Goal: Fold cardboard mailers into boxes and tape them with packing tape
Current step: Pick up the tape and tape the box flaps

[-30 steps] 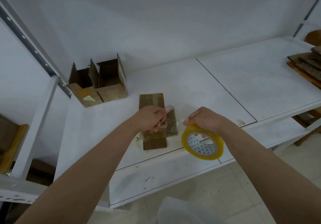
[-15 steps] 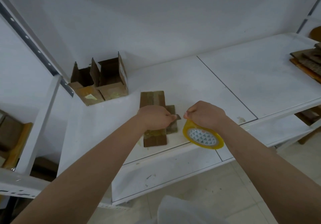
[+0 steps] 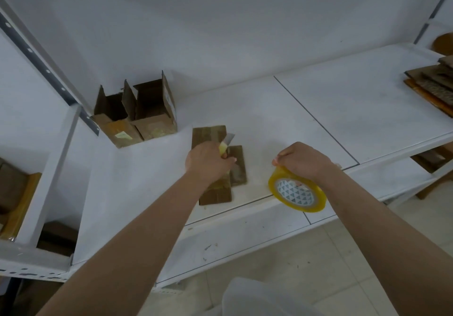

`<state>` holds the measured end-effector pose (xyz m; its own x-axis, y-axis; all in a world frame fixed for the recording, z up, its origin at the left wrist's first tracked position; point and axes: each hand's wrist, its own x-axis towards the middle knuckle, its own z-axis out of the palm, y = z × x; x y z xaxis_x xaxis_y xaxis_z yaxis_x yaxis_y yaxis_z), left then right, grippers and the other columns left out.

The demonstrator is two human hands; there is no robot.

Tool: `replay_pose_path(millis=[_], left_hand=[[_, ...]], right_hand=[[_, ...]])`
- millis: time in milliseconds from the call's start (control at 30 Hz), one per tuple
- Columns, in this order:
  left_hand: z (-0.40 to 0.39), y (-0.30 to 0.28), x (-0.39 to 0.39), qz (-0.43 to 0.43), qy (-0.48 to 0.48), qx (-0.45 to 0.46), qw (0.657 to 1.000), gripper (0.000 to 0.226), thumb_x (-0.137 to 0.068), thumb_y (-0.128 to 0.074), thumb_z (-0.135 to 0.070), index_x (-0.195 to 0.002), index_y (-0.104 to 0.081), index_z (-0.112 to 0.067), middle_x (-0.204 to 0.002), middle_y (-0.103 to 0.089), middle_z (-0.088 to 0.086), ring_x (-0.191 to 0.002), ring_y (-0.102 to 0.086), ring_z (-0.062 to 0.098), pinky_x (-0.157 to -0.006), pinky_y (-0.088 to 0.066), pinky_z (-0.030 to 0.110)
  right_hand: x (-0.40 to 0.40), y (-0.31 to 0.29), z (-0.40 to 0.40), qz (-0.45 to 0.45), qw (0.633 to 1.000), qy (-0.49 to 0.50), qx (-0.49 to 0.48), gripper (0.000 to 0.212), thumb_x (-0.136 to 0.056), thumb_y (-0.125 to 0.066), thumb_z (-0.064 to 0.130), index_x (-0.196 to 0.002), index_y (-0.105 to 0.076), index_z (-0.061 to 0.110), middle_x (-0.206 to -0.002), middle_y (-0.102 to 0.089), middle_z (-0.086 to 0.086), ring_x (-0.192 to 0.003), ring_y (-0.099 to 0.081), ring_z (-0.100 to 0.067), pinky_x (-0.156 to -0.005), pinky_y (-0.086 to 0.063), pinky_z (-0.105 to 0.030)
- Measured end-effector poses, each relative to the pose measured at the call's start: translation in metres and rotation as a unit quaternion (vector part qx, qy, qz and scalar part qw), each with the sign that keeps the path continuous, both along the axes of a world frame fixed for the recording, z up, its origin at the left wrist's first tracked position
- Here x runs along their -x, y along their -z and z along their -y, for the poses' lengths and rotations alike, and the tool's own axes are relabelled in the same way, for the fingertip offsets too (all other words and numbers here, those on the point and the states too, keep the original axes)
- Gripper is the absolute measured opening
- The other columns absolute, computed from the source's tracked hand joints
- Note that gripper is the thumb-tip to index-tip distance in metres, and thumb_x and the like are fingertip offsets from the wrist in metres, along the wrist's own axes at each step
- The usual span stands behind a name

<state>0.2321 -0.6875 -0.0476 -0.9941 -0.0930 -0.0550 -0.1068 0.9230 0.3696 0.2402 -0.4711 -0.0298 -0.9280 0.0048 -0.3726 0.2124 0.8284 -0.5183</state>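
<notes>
A brown cardboard box (image 3: 211, 134) lies flat on the white shelf (image 3: 269, 124), with a side flap (image 3: 238, 168) sticking out to the right and glossy tape over its middle. My left hand (image 3: 208, 162) hovers over the box and grips what looks like a small yellow cutter (image 3: 226, 144) with a grey blade tip pointing away from me. My right hand (image 3: 304, 161) is to the right of the box, near the shelf's front edge. It holds a yellow roll of packing tape (image 3: 297, 191) from above.
Two open-topped cardboard boxes (image 3: 137, 117) stand at the back left against the wall. A stack of flat cardboard (image 3: 434, 82) lies at the far right of the shelf. A metal upright (image 3: 46, 70) rises on the left. Something white (image 3: 257, 298) sits below me.
A strip of tape stretched between my hands a second ago. My hands then met over the box; now the right hand with the roll has drawn away to the right.
</notes>
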Motion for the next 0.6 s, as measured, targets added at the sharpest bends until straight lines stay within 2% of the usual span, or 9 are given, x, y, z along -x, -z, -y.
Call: replay_pose_path(millis=[67,200,300,400,467,567,600], left_hand=[[-0.012,0.001,0.000,0.001,-0.007,0.093,0.996,0.023,-0.082,-0.064,-0.041,-0.074,-0.054,-0.022,-0.069,-0.056,-0.004,-0.059,-0.050,0.011,-0.049,-0.035,0.024],[-0.029,-0.006,0.000,0.042,0.020,0.197,0.979,0.013,-0.081,-0.068,-0.026,-0.079,-0.058,-0.019,-0.068,-0.052,-0.003,-0.055,-0.044,0.013,-0.043,-0.030,0.023],[-0.028,-0.009,0.000,0.044,0.067,0.214,0.974,0.018,-0.080,-0.071,-0.031,-0.086,-0.060,-0.017,-0.071,-0.054,-0.003,-0.060,-0.050,0.015,-0.044,-0.033,0.024],[-0.013,-0.013,0.004,0.045,0.073,0.085,0.993,0.031,-0.083,-0.065,-0.051,-0.083,-0.058,-0.020,-0.076,-0.060,-0.005,-0.072,-0.058,0.013,-0.059,-0.047,0.029],[-0.003,-0.019,0.005,0.025,0.046,-0.035,0.998,0.036,-0.085,-0.060,-0.059,-0.076,-0.059,-0.024,-0.070,-0.063,-0.007,-0.067,-0.060,0.009,-0.059,-0.045,0.027],[-0.002,-0.027,0.001,-0.036,0.036,-0.196,0.979,0.040,-0.084,-0.058,-0.063,-0.084,-0.066,-0.023,-0.061,-0.062,-0.011,-0.054,-0.058,-0.002,-0.053,-0.040,0.019],[-0.007,-0.030,-0.003,-0.041,0.051,-0.239,0.969,0.042,-0.083,-0.059,-0.063,-0.091,-0.068,-0.022,-0.066,-0.063,-0.013,-0.058,-0.059,-0.005,-0.057,-0.041,0.017]], right_hand=[[0.000,0.002,0.001,-0.006,1.000,-0.004,-0.001,0.027,-0.086,-0.059,0.042,-0.098,-0.074,0.023,-0.097,-0.071,-0.001,-0.087,-0.064,-0.020,-0.085,-0.048,-0.036],[0.000,0.004,0.004,-0.024,0.999,-0.021,0.002,0.022,-0.088,-0.057,0.043,-0.093,-0.075,0.030,-0.098,-0.070,0.004,-0.089,-0.063,-0.018,-0.081,-0.046,-0.033],[-0.002,0.003,0.005,-0.050,0.998,-0.026,0.028,0.021,-0.092,-0.055,0.044,-0.097,-0.074,0.037,-0.103,-0.067,0.008,-0.097,-0.061,-0.018,-0.087,-0.046,-0.035],[-0.002,-0.003,0.003,-0.071,0.994,-0.029,0.071,0.028,-0.093,-0.053,0.046,-0.098,-0.074,0.029,-0.103,-0.069,0.006,-0.093,-0.062,-0.018,-0.092,-0.048,-0.041],[-0.002,-0.008,0.003,-0.083,0.993,-0.025,0.082,0.033,-0.093,-0.052,0.048,-0.099,-0.073,0.023,-0.101,-0.070,0.001,-0.090,-0.064,-0.019,-0.093,-0.048,-0.042],[-0.001,-0.016,0.006,-0.099,0.990,-0.026,0.100,0.032,-0.092,-0.052,0.049,-0.099,-0.074,0.026,-0.102,-0.071,0.000,-0.091,-0.065,-0.019,-0.093,-0.049,-0.044],[-0.001,-0.019,0.008,-0.104,0.988,-0.028,0.112,0.030,-0.093,-0.052,0.048,-0.100,-0.074,0.029,-0.102,-0.071,0.001,-0.093,-0.065,-0.019,-0.094,-0.049,-0.045]])
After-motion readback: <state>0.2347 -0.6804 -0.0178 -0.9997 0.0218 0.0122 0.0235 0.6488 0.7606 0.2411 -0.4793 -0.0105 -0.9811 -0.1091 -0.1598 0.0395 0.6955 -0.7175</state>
